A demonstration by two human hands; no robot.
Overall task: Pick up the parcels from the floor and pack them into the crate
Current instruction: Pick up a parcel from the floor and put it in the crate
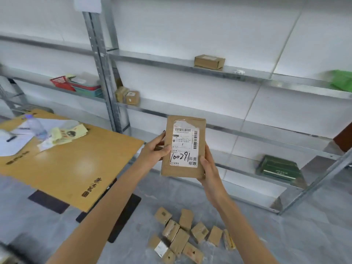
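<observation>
A flat brown cardboard parcel with a white shipping label, handwritten "100291", is held upright in front of the shelving. My left hand grips its left edge, thumb on the front. My right hand grips its lower right edge. Several small brown parcels lie in a loose heap on the grey floor below my arms. No crate is visible in this view.
An orange-brown table stands at left with a water bottle, papers and a pen. Metal shelving spans the back, holding a brown box, small boxes, coloured trays, a green box and a green bag.
</observation>
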